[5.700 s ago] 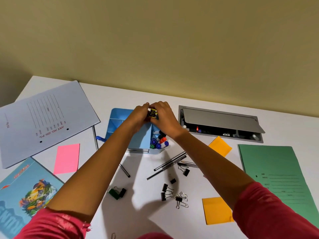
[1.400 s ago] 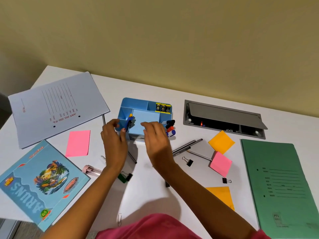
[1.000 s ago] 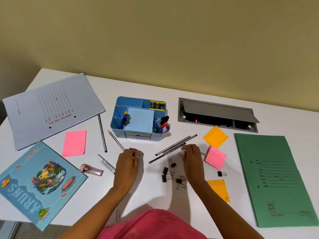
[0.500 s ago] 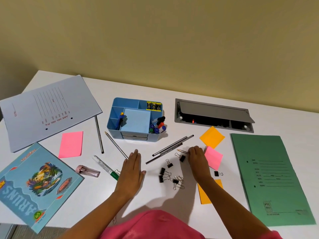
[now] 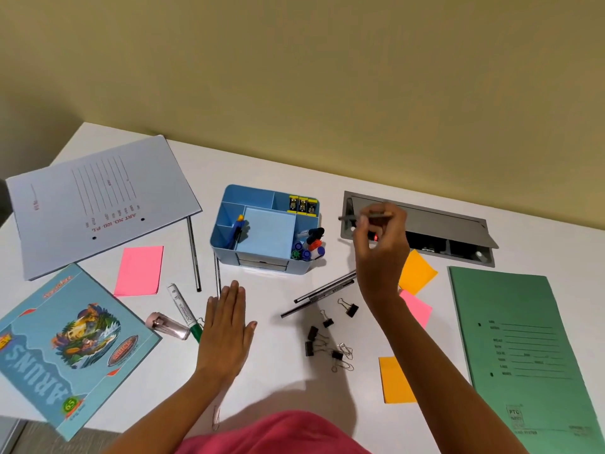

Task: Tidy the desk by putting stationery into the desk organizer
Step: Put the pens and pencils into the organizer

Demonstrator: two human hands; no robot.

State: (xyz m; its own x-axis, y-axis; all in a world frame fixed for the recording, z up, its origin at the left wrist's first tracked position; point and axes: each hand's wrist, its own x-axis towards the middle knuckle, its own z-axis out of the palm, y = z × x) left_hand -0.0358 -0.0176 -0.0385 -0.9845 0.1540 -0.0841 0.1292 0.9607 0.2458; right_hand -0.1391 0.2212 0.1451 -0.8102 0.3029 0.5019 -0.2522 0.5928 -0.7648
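Desk organizer (image 5: 262,268): a light blue compartment box that stood upright near the centre of the white desk (image 5: 281,355). All bearings below took the organizer as dial centre, with 12 o'clock toward the wall. Its 3 o'clock compartment held capped markers (image 5: 309,245). Its 1 o'clock compartment held three yellow-and-black clips (image 5: 302,204). A blue pen (image 5: 238,229) stood in a 9 o'clock compartment.

Right hand (image 5: 381,247): at 3 o'clock, raised clear of the desk, with fingers curled and pinching a thin dark pencil (image 5: 363,217). The pencil lay roughly level. Its free end pointed toward the organizer but did not touch it. In the view the hand overlapped the grey cable box (image 5: 442,224).

Left hand (image 5: 226,326): at 6 o'clock, palm down on the desk, fingers straight and together, holding nothing. The two hands were well apart.

Loose items on the desk:
- Dark pens (image 5: 322,290) at 4 o'clock.
- Black binder clips (image 5: 327,335) at 5 o'clock.
- Green-capped marker (image 5: 183,306) at 7 o'clock, just beside the left hand.
- Two thin grey pencils (image 5: 193,257) at 8 o'clock.
- Pink sticky note (image 5: 139,270) at 8 o'clock.
- Orange sticky note (image 5: 417,271) at 4 o'clock.

A green folder (image 5: 523,355) lay at 4 o'clock near the desk edge. A white folder (image 5: 98,204) lay at 9 o'clock and a blue book (image 5: 65,348) at 8 o'clock.
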